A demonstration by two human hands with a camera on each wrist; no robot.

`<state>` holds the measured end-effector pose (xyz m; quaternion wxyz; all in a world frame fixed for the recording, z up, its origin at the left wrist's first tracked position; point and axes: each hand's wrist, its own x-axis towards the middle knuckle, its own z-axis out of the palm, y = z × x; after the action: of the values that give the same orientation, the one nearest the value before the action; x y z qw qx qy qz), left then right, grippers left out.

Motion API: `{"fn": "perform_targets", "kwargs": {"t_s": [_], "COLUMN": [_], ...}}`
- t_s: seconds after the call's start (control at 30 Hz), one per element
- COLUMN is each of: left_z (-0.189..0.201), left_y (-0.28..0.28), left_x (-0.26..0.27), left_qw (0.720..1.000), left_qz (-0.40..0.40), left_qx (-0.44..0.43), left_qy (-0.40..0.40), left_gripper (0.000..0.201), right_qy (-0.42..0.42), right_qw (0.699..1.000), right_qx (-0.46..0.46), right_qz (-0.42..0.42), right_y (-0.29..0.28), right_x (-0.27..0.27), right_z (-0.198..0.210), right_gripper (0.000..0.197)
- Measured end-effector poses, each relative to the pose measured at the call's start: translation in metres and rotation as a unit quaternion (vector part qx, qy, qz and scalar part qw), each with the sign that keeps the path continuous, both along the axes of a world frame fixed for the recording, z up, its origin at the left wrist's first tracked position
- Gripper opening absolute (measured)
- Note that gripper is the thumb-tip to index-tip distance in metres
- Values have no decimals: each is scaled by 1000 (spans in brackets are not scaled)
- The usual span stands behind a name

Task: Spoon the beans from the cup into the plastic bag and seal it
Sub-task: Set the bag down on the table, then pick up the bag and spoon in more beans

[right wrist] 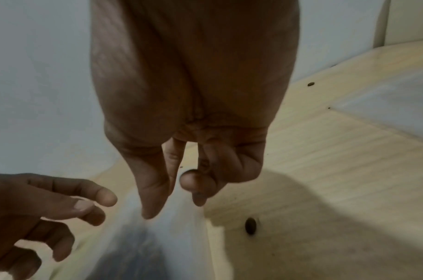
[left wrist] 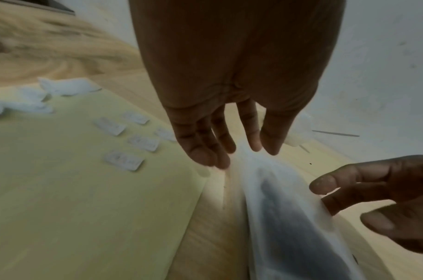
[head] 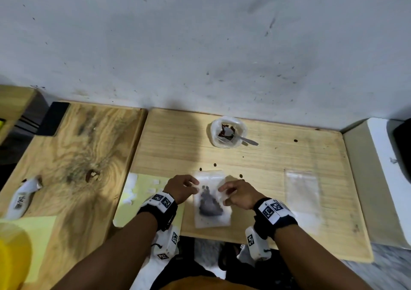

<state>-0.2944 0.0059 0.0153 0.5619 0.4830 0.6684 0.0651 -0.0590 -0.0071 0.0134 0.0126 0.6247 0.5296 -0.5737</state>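
Head view shows both forearms reaching in from 6 o'clock over the pale wooden table (head: 255,156), each with a black wrist strap carrying a white marker block. Between the hands lies the clear plastic bag with a dark heap of beans inside (head: 211,203), flat on the table near its front edge, mouth toward 12 o'clock. The left hand (head: 181,189) sits at the bag's 9 o'clock side, fingers loosely spread and slack, their tips at the bag's upper left edge; it grasps nothing. The right hand (head: 239,193) is at the bag's 3 o'clock side, fingers loosely bent over the bag's right edge. From the left wrist view its fingertips (left wrist: 325,184) hang just above the film, so whether it pinches the bag I cannot tell.

At 12 o'clock, well apart from the hands, stands the clear plastic cup (head: 228,132) with a few red-brown beans and a metal spoon (head: 246,140) leaning out toward 4 o'clock. A second, empty clear bag (head: 303,189) lies at 3 o'clock, leaving a bare strip of table beside the right hand. Stray beans dot the wood between cup and bag. A pale yellow sheet with small white scraps (head: 144,192) borders the left hand at 9 o'clock.
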Motion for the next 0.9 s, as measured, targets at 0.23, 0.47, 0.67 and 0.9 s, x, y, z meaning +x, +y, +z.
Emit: {"fn": "perform_targets", "kwargs": {"t_s": [0.23,0.47,0.67,0.9], "left_z": [18,11,-5,-22], "left_y": [26,27,10,1], "left_x": [48,165,252,300], "left_qw": [994,993,986,994], "left_qz": [-7,-52,-37,-7], "left_qx": [103,9,-79,-69], "left_qy": [29,-104,-144,-90], "left_gripper": [11,4,9,31], "right_qy": [20,-86,-199,-203], "right_qw": [980,923,903,914], "right_qx": [84,125,55,59], "right_qz": [-178,-354,-375,-347], "right_y": [10,-14,-50,-67], "right_x": [55,162,219,228], "right_z": [15,16,-3,-17], "right_gripper": [24,20,63,63]}}
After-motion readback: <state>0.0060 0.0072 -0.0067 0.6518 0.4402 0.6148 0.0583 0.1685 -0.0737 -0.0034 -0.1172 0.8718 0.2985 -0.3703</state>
